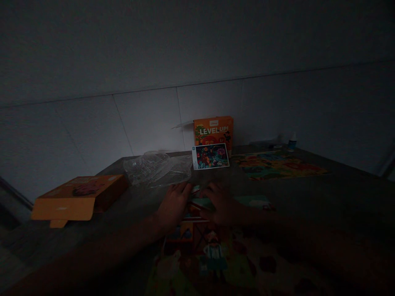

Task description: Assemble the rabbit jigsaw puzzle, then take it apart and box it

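A partly assembled jigsaw puzzle (212,255) lies before me in dim light, showing a farmer figure and animals. At its far edge, my left hand (175,206) grips the left side of a red and teal puzzle piece (196,202). Opposite it, my right hand (220,204) holds the right side of that piece with bent fingers and thumb. The piece lies low over the table, against the top of the farm picture. My palms and fingers hide parts of its outline. Teal puzzle section (254,200) shows beyond my right wrist.
An orange box (77,193) lies with its flap out at left. Crumpled clear plastic (157,166) sits behind my left hand. A picture card (211,156) leans on an upright orange box (212,129). Another puzzle (284,164) and a small bottle (292,143) are at right.
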Demonstrator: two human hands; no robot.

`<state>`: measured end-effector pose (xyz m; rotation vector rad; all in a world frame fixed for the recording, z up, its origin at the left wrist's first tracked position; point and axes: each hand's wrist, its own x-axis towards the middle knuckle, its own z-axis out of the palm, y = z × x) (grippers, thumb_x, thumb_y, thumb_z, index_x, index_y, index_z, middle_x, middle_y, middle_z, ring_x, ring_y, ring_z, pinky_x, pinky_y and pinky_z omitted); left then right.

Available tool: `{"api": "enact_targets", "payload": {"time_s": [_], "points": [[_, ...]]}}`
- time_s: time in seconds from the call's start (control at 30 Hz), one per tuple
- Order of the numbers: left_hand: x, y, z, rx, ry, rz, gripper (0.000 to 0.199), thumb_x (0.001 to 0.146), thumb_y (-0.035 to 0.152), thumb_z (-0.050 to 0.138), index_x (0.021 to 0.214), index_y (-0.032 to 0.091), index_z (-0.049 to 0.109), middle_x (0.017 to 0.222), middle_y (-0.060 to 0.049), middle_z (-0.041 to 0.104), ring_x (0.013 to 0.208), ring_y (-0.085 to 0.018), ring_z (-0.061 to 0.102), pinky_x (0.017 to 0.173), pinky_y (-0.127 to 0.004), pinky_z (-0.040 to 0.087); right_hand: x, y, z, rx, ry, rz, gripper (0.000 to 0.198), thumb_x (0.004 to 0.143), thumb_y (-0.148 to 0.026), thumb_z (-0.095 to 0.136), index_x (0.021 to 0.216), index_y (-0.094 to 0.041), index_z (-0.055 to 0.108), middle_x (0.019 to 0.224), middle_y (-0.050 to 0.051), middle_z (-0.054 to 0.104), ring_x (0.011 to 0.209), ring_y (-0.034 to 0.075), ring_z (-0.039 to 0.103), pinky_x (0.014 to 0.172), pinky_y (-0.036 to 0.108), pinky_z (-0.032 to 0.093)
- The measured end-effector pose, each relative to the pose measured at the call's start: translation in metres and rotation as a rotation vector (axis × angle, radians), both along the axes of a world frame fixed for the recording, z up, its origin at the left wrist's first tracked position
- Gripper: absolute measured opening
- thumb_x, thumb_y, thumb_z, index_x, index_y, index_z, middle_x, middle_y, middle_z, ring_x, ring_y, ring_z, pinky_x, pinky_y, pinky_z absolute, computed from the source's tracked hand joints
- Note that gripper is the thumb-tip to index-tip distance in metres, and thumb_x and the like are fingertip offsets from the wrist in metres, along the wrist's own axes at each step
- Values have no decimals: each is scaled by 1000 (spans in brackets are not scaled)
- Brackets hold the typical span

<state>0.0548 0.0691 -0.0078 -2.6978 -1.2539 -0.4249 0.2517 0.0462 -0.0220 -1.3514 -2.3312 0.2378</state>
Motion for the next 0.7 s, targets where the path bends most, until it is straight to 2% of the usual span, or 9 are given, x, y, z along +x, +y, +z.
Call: {"api": "enact_targets", "payload": {"time_s": [0.13,0.23,0.37,0.5,0.6,0.7], "points": [[-3,4,-6,-62,-88,-50,55,79,0,44,131,17,46,116,-11,64,110,-27,60,93,-38,45,2,4,-3,-27,21,20,45,71,-32,75,110,-15,58,115,13,51,111,29,47,95,44,38],[-3,6,-9,-106,-129,-79,58,78,1,46,133,17,43,118,-12,64,109,-27,61,92,-37,46,4,7,-8,6,56,31,45,71,-31,75,110,-16,57,115,12,53,111,29,48,96,45,37],[-3,9,-11,-228,-303,-99,51,82,4,43,131,17,46,113,-12,66,101,-26,64,85,-35,49,6,9,-13,70,120,76,37,75,-26,70,108,-17,57,113,12,58,108,28,52,96,44,38],[-5,18,-14,-456,-565,-108,29,92,19,43,118,16,55,100,-9,69,89,-24,65,81,-34,49,7,9,-16,86,171,125,40,75,-23,67,113,-15,58,117,13,61,110,29,54,96,45,40],[-7,25,-18,-501,-661,-100,28,96,30,41,114,16,57,99,-7,69,89,-23,64,79,-33,50,7,10,-18,108,170,131,48,77,-27,65,122,-15,57,123,15,60,113,32,53,97,49,40],[-8,30,-22,-533,-766,-111,31,94,38,44,111,16,58,96,-6,68,84,-22,63,77,-31,51,7,11,-20,112,138,114,50,76,-27,65,123,-13,58,124,17,60,115,35,53,98,53,39]]}}
